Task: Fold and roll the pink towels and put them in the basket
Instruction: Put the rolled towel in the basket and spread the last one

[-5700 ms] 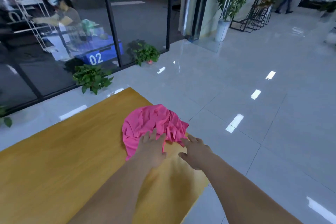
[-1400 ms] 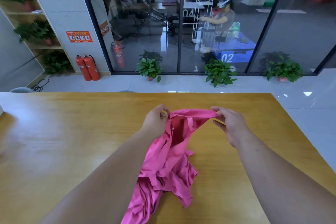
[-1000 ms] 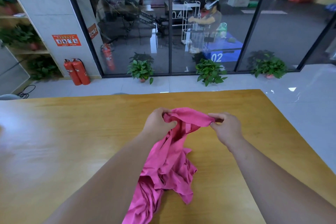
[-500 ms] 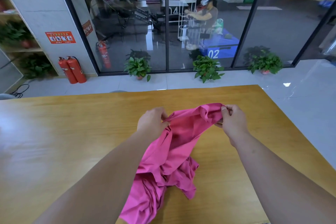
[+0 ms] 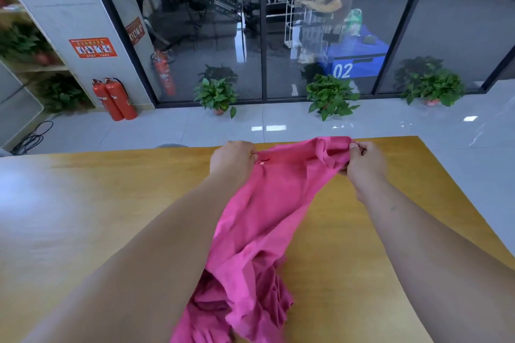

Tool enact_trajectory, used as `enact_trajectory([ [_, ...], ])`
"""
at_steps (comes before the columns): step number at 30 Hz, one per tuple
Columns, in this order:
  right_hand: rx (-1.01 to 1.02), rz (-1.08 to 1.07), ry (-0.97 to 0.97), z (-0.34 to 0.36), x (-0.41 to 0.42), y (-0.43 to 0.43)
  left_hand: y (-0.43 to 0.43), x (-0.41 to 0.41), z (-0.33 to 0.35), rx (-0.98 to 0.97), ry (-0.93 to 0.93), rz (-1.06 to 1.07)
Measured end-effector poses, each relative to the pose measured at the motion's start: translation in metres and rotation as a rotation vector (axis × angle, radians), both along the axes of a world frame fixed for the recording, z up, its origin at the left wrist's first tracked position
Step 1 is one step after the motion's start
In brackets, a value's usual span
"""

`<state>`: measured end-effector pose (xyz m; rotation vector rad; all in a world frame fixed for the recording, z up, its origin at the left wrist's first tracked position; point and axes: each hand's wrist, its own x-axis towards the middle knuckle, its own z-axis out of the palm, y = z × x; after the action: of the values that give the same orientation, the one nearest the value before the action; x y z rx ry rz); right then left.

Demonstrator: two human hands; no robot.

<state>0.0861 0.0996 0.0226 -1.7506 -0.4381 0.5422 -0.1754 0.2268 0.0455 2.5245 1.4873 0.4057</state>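
The left hand and right hand each kept a tight pinching grip on the top edge of the pink towel, held up near the far edge of the worktop. The rest sagged between the forearms and bunched by the near edge. Wood stretched wide to the left; the right edge ran closer.

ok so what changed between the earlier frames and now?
The pink towel went from a crumpled heap under two flat hands to being lifted by its top edge. The left hand and right hand now each pinch that edge, and over the last second they drew apart, stretching it wider. Unchanged: its lower part stays bunched on the wooden table, with no fold made.
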Motion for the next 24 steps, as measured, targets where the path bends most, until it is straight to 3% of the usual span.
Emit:
enact_trajectory([
  [3,0.077,-0.072,0.036,0.017,0.034,0.047,0.040,0.044,0.012,0.003,-0.110,0.088],
  [6,0.186,-0.083,0.137,0.018,0.059,0.084,0.068,0.079,0.006,-0.096,-0.108,0.020],
  [10,-0.136,0.120,-0.026,-0.043,0.067,0.089,0.055,0.087,-0.045,-0.283,0.014,-0.084],
  [14,-0.382,0.296,-0.175,-0.115,0.031,0.047,0.006,0.063,-0.105,-0.343,0.154,-0.174],
  [20,-0.508,0.461,-0.245,-0.158,-0.023,-0.014,-0.059,0.024,-0.144,-0.252,0.296,-0.324],
  [24,-0.527,0.525,-0.299,-0.162,-0.048,-0.047,-0.095,-0.006,-0.151,-0.233,0.297,-0.353],
])
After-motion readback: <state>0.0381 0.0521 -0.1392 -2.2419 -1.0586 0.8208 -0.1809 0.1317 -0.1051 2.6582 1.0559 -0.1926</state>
